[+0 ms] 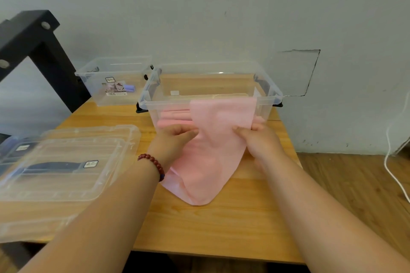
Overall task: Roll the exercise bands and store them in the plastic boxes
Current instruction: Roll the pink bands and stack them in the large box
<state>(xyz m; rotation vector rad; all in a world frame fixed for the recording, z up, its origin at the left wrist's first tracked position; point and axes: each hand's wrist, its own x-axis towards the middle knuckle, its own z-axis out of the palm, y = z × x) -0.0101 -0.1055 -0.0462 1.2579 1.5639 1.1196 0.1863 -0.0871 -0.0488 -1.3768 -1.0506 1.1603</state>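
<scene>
text: none legible | small box [99, 98] sticker [115, 89]: blurred | lid [66, 188] label [90, 164]: blurred

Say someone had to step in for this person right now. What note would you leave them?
The left hand and right hand both pinch the pink band, which hangs from the near rim of the big clear box onto the table.
Done: pink rolls lie in that box; a purple roll sits in the smaller box behind.
Left: roll this band, store it, likely fit the lids at left.
</scene>
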